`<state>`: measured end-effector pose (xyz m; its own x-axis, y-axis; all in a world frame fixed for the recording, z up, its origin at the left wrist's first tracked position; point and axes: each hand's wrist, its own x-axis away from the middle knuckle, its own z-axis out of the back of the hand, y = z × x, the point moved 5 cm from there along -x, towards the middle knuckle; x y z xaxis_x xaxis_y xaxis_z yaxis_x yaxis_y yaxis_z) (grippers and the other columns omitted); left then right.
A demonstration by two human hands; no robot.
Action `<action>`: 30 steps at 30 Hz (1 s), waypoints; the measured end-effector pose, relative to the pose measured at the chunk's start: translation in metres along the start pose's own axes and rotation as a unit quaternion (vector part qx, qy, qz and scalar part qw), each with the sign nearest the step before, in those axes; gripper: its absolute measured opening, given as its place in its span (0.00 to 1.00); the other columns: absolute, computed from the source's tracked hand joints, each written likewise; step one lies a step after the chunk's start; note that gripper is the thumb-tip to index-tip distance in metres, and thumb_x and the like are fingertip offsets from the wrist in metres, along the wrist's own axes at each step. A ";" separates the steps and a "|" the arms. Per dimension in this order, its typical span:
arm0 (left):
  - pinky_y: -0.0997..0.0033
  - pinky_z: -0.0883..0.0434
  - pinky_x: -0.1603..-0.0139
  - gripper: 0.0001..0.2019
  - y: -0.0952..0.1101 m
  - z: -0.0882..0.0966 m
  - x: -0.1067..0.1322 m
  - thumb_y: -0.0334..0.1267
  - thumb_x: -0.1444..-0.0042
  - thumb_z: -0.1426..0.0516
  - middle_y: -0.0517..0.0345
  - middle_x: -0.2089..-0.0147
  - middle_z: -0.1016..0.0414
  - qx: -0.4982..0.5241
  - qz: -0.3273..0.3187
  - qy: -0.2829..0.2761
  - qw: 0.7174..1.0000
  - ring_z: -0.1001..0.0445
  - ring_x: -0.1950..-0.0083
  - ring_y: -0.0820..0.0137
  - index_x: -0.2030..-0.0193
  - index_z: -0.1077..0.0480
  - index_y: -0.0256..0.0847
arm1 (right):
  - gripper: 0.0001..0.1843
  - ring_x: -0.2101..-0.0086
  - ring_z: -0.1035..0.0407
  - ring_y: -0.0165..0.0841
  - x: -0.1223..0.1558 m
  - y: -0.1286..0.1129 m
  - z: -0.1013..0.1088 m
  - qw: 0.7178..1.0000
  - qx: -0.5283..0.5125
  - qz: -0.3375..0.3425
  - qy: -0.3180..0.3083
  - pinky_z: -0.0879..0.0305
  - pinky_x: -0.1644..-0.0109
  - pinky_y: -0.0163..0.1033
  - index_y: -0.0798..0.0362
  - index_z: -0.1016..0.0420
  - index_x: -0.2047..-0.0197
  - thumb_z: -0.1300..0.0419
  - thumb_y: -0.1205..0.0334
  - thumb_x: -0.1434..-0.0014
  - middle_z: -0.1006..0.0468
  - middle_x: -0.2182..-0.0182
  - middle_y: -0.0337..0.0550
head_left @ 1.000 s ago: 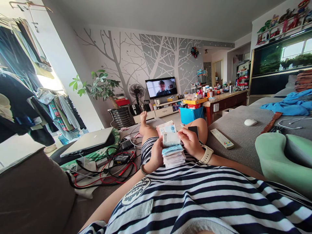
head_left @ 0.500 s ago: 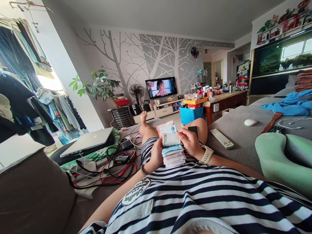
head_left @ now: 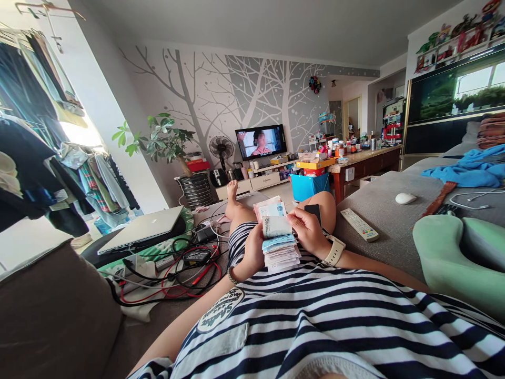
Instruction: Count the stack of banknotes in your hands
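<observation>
At the far left, clothes hang in the bright light. Nearer, a silver laptop lies on a heap with green cloth beneath it, to the left of the seated person, and beside it black, white and red cables tangle around a black adapter on the gray sofa. Next comes the left hand, a braided band at its wrist, gripping the left side of a stack of banknotes; its fingers behind the stack are hidden. The banknotes are held between the two hands, above the lap in its striped clothing: pinkish and blue notes stand up at the far end, a pale one bends across the middle, and a blue one with many fanned edges below it hangs toward the body. To their right, the right hand pinches the pale note's right edge between thumb and curled fingers, with a cream watch on its wrist. Just beyond that hand a dark phone-like slab rests by the right thigh. Farther right, a remote control lies with its far end toward the sofa's edge nearest the table, then come a white mouse, a green padded object and a blue cloth.
</observation>
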<state>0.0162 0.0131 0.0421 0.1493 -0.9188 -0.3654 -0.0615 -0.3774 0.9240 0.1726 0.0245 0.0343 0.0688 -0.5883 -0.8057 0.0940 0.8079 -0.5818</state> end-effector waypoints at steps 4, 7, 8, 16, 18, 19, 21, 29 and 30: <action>0.75 0.40 0.70 0.07 0.002 0.000 -0.001 0.30 0.55 0.42 0.64 0.83 0.34 -0.031 -0.014 0.002 0.999 0.39 0.72 0.72 0.82 0.29 0.38 | 0.21 0.76 0.45 0.29 0.000 0.000 0.000 1.000 0.006 -0.004 -0.001 0.50 0.71 0.35 0.52 0.36 0.72 0.48 0.46 0.33 0.42 0.80 0.34; 0.74 0.39 0.69 0.05 0.000 0.002 -0.002 0.30 0.59 0.39 0.63 0.82 0.33 -0.056 -0.026 -0.008 0.998 0.39 0.71 0.71 0.81 0.29 0.38 | 0.21 0.76 0.45 0.28 0.000 0.000 0.000 1.000 -0.001 -0.004 -0.003 0.50 0.72 0.35 0.52 0.36 0.72 0.47 0.47 0.33 0.42 0.80 0.34; 0.74 0.39 0.69 0.04 -0.001 0.002 -0.003 0.30 0.59 0.39 0.63 0.81 0.32 -0.063 -0.030 -0.009 0.998 0.39 0.71 0.71 0.81 0.29 0.38 | 0.21 0.76 0.45 0.28 0.000 0.000 0.000 1.000 -0.004 -0.004 -0.003 0.50 0.72 0.35 0.52 0.36 0.72 0.47 0.48 0.33 0.42 0.80 0.34; 0.72 0.37 0.66 0.03 -0.004 0.003 -0.004 0.28 0.58 0.42 0.60 0.78 0.29 -0.072 -0.033 -0.016 0.997 0.36 0.69 0.69 0.78 0.27 0.37 | 0.21 0.76 0.44 0.28 0.000 0.000 -0.001 1.000 -0.009 -0.007 -0.002 0.49 0.71 0.34 0.53 0.35 0.72 0.47 0.47 0.33 0.40 0.80 0.34; 0.71 0.37 0.66 0.03 -0.006 0.004 -0.005 0.28 0.59 0.41 0.60 0.77 0.27 -0.085 -0.041 -0.023 0.995 0.36 0.69 0.69 0.78 0.27 0.37 | 0.21 0.76 0.44 0.28 0.000 0.000 -0.001 1.000 -0.008 -0.008 -0.002 0.49 0.71 0.34 0.52 0.35 0.72 0.47 0.47 0.33 0.40 0.80 0.34; 0.70 0.37 0.65 0.02 -0.007 0.005 -0.006 0.28 0.60 0.41 0.59 0.77 0.27 -0.089 -0.046 -0.027 0.995 0.36 0.69 0.68 0.77 0.27 0.38 | 0.21 0.76 0.44 0.28 0.000 0.000 -0.001 1.000 -0.007 -0.008 -0.003 0.49 0.72 0.34 0.52 0.35 0.72 0.47 0.47 0.33 0.40 0.80 0.34; 0.70 0.37 0.65 0.02 -0.011 0.007 -0.009 0.30 0.60 0.41 0.59 0.76 0.26 -0.092 -0.053 -0.034 0.994 0.35 0.68 0.68 0.76 0.26 0.38 | 0.21 0.76 0.44 0.28 0.000 0.000 -0.001 1.000 -0.006 -0.006 -0.001 0.49 0.72 0.34 0.52 0.35 0.72 0.47 0.47 0.33 0.40 0.80 0.34; 0.69 0.36 0.64 0.04 -0.024 0.009 -0.015 0.33 0.61 0.37 0.59 0.73 0.24 -0.062 -0.051 -0.049 0.996 0.33 0.66 0.67 0.75 0.26 0.39 | 0.21 0.76 0.44 0.29 0.000 0.000 0.000 1.000 -0.004 -0.008 -0.001 0.48 0.72 0.35 0.52 0.35 0.72 0.48 0.46 0.33 0.40 0.80 0.34; 0.69 0.36 0.64 0.04 -0.025 0.009 -0.015 0.33 0.61 0.36 0.58 0.73 0.25 -0.040 -0.033 -0.046 0.998 0.33 0.66 0.66 0.75 0.26 0.39 | 0.21 0.76 0.44 0.29 0.000 0.000 0.000 1.000 -0.003 -0.007 -0.001 0.49 0.72 0.35 0.52 0.35 0.72 0.48 0.46 0.33 0.40 0.80 0.34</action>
<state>0.0067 0.0354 0.0232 0.0591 -0.9003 -0.4313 0.0259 -0.4305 0.9022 0.1723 0.0247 0.0341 0.0699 -0.6003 -0.7967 0.0885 0.7993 -0.5944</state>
